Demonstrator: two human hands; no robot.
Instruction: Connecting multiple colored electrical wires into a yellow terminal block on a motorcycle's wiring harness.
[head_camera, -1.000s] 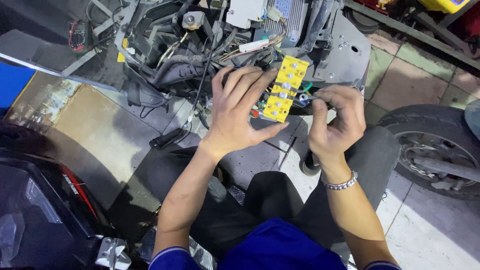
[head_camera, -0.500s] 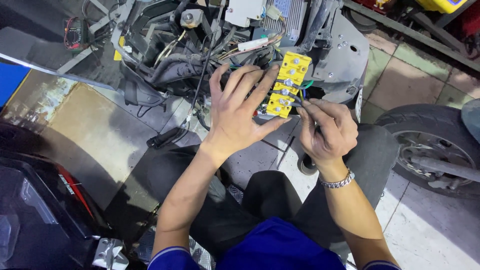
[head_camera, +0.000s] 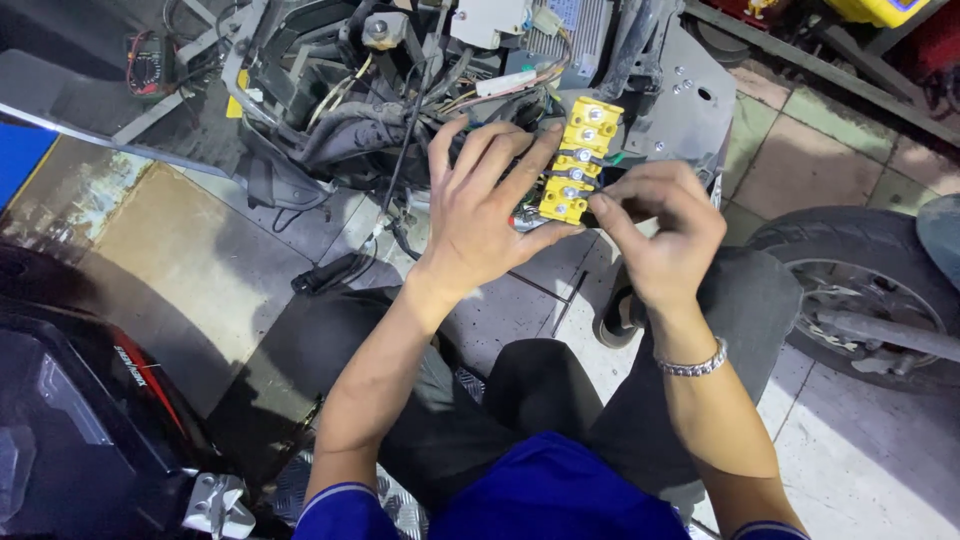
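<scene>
In front of the wiring (head_camera: 400, 110), my left hand (head_camera: 490, 205) braces the yellow block (head_camera: 578, 160) while my right hand (head_camera: 660, 230) pinches at its lower end; I'd steady it firmly

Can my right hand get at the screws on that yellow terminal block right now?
Probably yes: the right hand is already at the yellow terminal block, whose screw face is uncovered, while the left hand holds its other edge.
</scene>
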